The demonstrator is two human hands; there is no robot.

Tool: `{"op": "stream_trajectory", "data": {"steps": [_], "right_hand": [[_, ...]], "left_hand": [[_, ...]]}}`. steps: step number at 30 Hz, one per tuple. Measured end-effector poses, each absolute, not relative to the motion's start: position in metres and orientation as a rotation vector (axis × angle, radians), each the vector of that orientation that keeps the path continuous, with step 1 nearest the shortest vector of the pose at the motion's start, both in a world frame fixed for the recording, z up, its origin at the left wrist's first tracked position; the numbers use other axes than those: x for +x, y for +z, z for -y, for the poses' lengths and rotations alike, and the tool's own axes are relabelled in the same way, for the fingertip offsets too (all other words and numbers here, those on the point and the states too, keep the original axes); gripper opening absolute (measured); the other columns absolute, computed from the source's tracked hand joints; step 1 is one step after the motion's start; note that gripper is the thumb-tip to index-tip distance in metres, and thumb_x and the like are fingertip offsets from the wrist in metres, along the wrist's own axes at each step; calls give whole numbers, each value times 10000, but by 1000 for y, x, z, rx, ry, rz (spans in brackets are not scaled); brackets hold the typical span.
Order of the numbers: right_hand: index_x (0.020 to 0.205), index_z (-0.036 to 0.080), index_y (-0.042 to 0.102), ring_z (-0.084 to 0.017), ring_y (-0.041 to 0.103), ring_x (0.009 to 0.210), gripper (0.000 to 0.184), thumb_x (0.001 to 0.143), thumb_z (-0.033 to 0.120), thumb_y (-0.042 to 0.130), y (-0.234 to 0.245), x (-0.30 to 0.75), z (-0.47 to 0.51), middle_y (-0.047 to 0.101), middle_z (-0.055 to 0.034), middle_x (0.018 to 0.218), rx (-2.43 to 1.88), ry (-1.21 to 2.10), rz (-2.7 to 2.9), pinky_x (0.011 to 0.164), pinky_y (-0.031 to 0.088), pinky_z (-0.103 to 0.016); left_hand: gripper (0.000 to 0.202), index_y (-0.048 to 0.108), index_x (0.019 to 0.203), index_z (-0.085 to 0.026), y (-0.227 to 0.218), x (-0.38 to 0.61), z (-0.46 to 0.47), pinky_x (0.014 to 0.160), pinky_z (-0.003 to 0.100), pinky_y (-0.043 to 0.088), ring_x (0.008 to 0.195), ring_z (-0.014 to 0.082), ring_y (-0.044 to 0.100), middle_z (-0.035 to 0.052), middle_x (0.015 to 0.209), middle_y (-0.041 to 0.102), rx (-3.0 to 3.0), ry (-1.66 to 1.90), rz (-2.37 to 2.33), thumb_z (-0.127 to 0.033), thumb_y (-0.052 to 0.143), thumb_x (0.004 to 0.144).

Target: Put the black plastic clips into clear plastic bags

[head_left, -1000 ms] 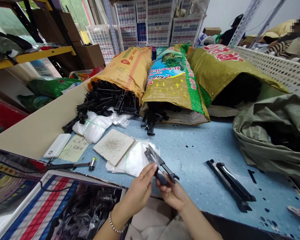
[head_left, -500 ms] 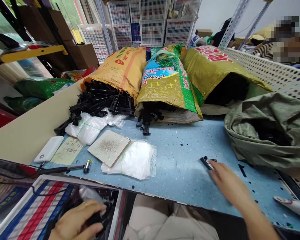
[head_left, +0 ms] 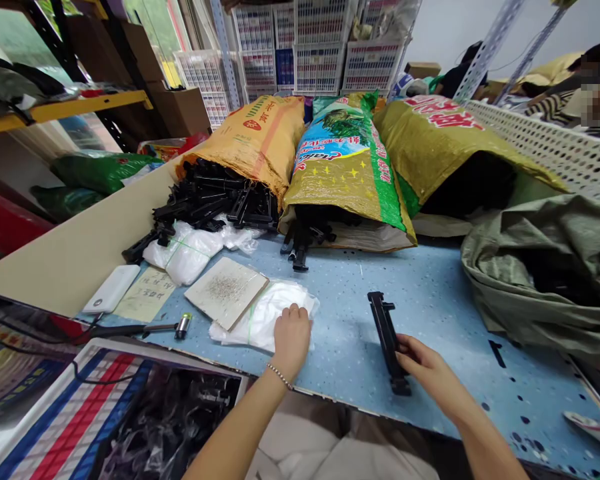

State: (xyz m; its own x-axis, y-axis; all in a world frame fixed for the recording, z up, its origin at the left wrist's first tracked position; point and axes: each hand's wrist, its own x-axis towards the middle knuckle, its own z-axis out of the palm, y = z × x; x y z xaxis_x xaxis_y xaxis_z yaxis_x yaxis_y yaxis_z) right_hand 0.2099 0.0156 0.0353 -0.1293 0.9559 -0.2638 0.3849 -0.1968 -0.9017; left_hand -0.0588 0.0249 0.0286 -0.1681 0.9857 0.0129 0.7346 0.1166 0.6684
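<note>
Low in the middle of the frame, the left hand (head_left: 291,333) lies palm-down, fingers bent, on a stack of clear plastic bags (head_left: 260,320); whether it pinches one I cannot tell. Right of it, the right hand (head_left: 425,370) grips the near end of a long black plastic bar (head_left: 384,323) lying flat on the speckled blue tabletop (head_left: 350,300).

Left hand (head_left: 290,331) reached bags (head_left: 260,321), right hand (head_left: 430,370) bar (head_left: 384,323).

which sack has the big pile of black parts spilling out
The orange sack farthest left; black parts pour from its mouth, far more than the others.
</note>
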Motion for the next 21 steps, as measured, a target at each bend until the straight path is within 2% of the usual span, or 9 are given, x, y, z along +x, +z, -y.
{"op": "stream_trajectory", "data": {"steps": [2, 5, 9, 15, 21], "right_hand": [[1047, 195, 649, -197, 607, 809, 386, 730, 415, 636, 41, 185, -14, 679, -37, 893, -1403, 1574, 1337, 712, 483, -298], [946, 181, 689, -141, 541, 661, 320, 714, 402, 700, 44, 152, -15, 628, -3, 725, -1198, 1867, 1152, 583, 419, -237], [889, 158, 714, -116, 508, 629, 298, 672, 356, 763, 42, 104, -26, 613, 0, 675, -978, 2104, 987, 569, 378, -213], [857, 133, 726, -91, 515, 570, 300, 617, 296, 806, 37, 58, -42, 652, -9, 667, -842, 2204, 858, 567, 388, -201], [823, 115, 729, -85, 517, 541, 304, 593, 289, 827, 31, 68, -47, 640, -5, 627, -867, 2194, 786, 538, 396, -201]], "left_hand": [[82, 554, 725, -165, 27, -70, -28, 859, 403, 431, 968, 259, 559, 87, 889, 597, 1591, 823, -1895, -91, 560, 760], [133, 537, 670, -186, 28, -91, -26, 764, 332, 456, 785, 192, 586, 26, 732, 596, 1484, 905, -1772, -179, 530, 802], [133, 521, 704, -189, 28, -101, -19, 600, 262, 465, 592, 137, 574, -19, 621, 572, 1252, 1070, -1599, -295, 553, 777], [247, 495, 752, -190, 23, -98, -16, 549, 221, 437, 547, 109, 563, -44, 603, 559, 966, 1304, -1434, -308, 684, 647], [249, 503, 824, -181, 29, -115, -11, 603, 218, 441, 636, 119, 612, -12, 679, 643, 827, 1399, -1354, -276, 682, 679]]}}
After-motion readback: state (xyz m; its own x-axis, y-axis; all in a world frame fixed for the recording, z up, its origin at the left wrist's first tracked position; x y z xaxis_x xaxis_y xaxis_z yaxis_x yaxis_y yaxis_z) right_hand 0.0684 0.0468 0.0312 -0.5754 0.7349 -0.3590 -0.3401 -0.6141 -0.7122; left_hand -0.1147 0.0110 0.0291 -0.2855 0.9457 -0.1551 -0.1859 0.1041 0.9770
